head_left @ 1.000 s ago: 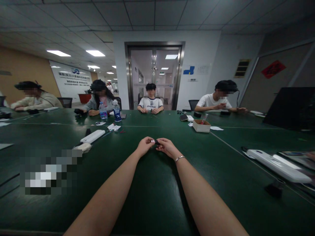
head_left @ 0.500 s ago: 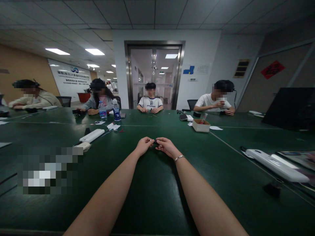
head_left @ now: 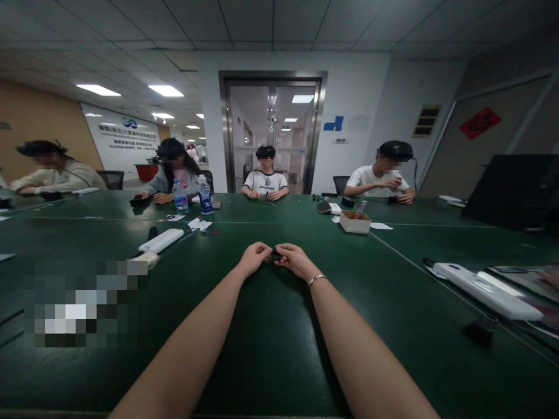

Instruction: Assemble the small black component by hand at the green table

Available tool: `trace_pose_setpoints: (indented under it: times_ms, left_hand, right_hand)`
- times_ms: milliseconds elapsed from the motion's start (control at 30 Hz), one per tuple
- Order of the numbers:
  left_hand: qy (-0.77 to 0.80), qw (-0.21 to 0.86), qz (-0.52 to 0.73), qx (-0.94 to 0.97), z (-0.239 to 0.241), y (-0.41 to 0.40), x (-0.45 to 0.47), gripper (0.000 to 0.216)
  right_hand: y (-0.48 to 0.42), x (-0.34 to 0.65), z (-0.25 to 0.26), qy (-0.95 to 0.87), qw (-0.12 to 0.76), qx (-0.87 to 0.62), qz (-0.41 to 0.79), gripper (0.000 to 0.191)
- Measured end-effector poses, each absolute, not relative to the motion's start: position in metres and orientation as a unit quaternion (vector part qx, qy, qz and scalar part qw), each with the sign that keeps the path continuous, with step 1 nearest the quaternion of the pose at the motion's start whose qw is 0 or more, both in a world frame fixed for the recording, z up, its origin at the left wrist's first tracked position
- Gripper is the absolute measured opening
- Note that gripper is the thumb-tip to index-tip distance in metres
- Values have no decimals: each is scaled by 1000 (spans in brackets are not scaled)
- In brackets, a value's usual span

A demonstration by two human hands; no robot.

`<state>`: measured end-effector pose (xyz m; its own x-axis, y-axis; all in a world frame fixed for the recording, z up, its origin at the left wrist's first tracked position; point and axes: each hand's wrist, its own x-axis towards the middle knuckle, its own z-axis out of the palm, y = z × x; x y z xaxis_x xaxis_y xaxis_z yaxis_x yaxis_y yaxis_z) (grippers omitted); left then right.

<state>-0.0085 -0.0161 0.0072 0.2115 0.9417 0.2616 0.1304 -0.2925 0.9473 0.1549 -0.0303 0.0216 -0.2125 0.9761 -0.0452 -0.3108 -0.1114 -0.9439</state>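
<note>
My left hand (head_left: 255,258) and my right hand (head_left: 293,260) met just above the middle of the frame, both forearms stretched out from the bottom edge. The fingers of each hand were curled in, and the fingertips of both pinched a small dark piece (head_left: 275,252) between them. It sat in the narrow gap where the two hands came together, low over the green table (head_left: 271,349). It was too small and too dark for me to tell what it was. A thin bracelet (head_left: 317,279) lay around my right wrist.

At the left of the frame, well apart from my hands, a long white device (head_left: 161,240) lay at a slant on the tabletop, with scraps of white paper (head_left: 200,223) just beyond it. Farther back on the left stood two water bottles (head_left: 205,196) side by side. Right of centre, toward the far edge, a small cardboard box (head_left: 354,222) stood open with something reddish poking out of it. At the lower right another long white device (head_left: 484,289) lay near the table's edge, and a dark screen (head_left: 510,189) stood above it at the right border.

Four other people sat along the far side, each with their hands on the table near their own things. Behind the one in the middle was a glass door (head_left: 273,137).
</note>
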Motion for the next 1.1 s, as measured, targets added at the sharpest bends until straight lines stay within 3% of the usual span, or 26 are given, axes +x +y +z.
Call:
trace_pose_setpoints:
  times_ms: [167, 467, 933, 1100]
  left_hand:
    - [368, 412, 494, 672, 5, -14, -9, 29]
    - [424, 412, 467, 658, 4, -16, -5, 31]
    - [438, 405, 466, 653, 5, -22, -4, 20]
    - [464, 289, 531, 648, 26, -23, 5, 25]
  right_hand:
    - [-33, 154, 25, -433, 494, -386, 648, 2]
    - [-31, 154, 23, -441, 494, -384, 643, 2]
    - [-32, 153, 23, -449, 490, -380, 643, 1]
    - [-31, 154, 23, -451, 490, -378, 643, 2]
